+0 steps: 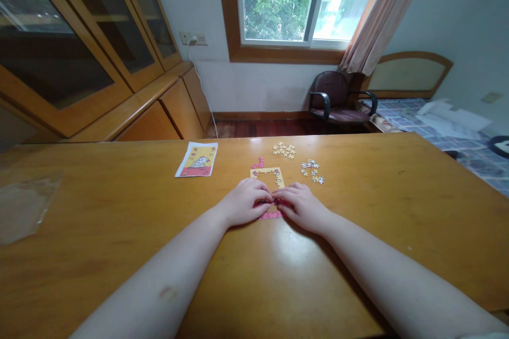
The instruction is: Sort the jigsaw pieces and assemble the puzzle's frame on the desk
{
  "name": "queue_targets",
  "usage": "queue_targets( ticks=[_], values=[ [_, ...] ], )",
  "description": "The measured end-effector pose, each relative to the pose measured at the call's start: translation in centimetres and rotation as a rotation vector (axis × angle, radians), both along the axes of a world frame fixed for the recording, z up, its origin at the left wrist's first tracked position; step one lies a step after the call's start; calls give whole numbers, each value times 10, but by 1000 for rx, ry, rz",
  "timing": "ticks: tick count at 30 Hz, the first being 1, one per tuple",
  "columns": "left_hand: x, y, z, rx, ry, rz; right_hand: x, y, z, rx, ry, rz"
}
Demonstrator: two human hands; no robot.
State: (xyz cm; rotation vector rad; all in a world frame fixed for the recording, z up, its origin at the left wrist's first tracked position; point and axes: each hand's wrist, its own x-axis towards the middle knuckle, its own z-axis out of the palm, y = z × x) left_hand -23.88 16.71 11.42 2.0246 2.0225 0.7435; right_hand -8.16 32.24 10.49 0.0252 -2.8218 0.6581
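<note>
A jigsaw puzzle frame (256, 172) of joined border pieces lies on the table, yellow at the far side and pink along the near edge. My left hand (247, 201) rests on its left side with fingers curled inward. Over the right side, my right hand (304, 206) is bent the same way, and the fingertips of both hands nearly meet above the lower part of the puzzle. Dark red shows under the fingers. Whatever the fingertips pinch is too small and covered to make out. Just beyond the frame are loose pink pieces (259, 163).
Yellow pieces (283, 150) and white-grey pieces (312, 169) lie in loose groups at the far right. A picture sheet (197, 159) of a white animal is at the left. A clear plastic bag (26, 206) lies farther left. Past the table (377, 185) stands a chair (338, 96).
</note>
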Motion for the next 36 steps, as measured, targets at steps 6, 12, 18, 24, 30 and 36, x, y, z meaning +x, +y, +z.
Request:
queue_targets(
  ticks=[6, 12, 18, 24, 30, 36],
  values=[
    [-1, 0, -1, -4, -3, -13, -1, 0, -5, -18, 19, -26],
    [-2, 0, -4, 0, -2, -13, -2, 0, -6, -9, 27, -33],
    [-2, 0, -2, 4, 0, -12, -2, 1, -7, -22, 34, -48],
    [-1, 0, -1, -5, -9, -14, -3, 1, -7, -17, 32, -56],
    [-1, 0, -2, -3, -18, -16, -4, 1, -9, -24, 36, -64],
    [-1, 0, 0, -16, -15, -16, -3, 1, -8, -39, 48, -74]
  ],
)
